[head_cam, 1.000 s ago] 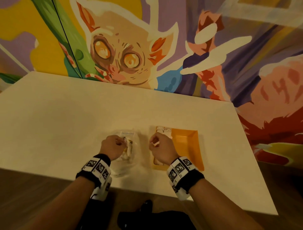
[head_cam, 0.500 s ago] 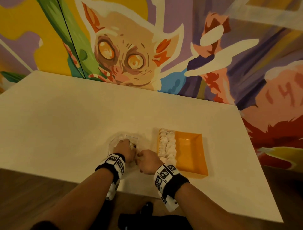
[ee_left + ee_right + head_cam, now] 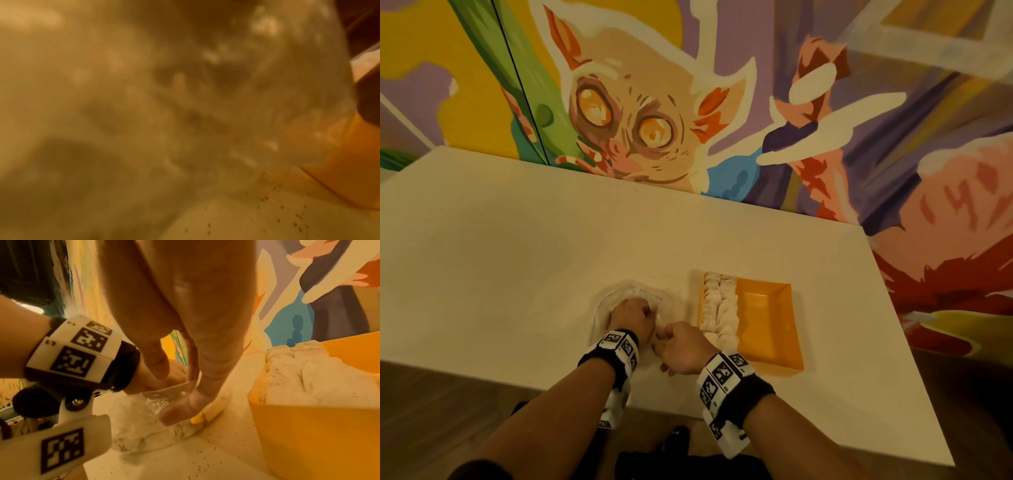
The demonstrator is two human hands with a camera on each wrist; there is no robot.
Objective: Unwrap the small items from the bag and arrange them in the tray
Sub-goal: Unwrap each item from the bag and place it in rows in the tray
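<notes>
While the left hand (image 3: 631,318) sits down inside the clear plastic bag (image 3: 606,305) at lower center of the head view, the right hand (image 3: 683,349) is right next to it, pinching the bag's near edge. The right wrist view makes that much clearer: thumb and fingers (image 3: 176,412) are clamped on the transparent rim of the bag (image 3: 170,391), with pale lumpy items (image 3: 133,434) and a bit of yellow inside it. How the left hand's fingers lie I honestly can't tell; they're buried in plastic from above, and the left wrist view is just a blurry tan smear of bag (image 3: 185,97), with an orange corner of the tray (image 3: 349,170) at the right edge.

Just right of the bag is the orange tray (image 3: 767,325), not touching it as far as I can see. Two rows of whitish unwrapped items (image 3: 719,308) fill its left side; the rest is bare orange. The right wrist view shows them mounded close to the tray (image 3: 308,434) rim.

Everything sits on a cream table (image 3: 517,257), speckled with dark crumbs up close. Behind it, filling the upper frame, is a colorful mural (image 3: 637,113) of a big-eyed animal. Wood floor (image 3: 431,411) at lower left.
</notes>
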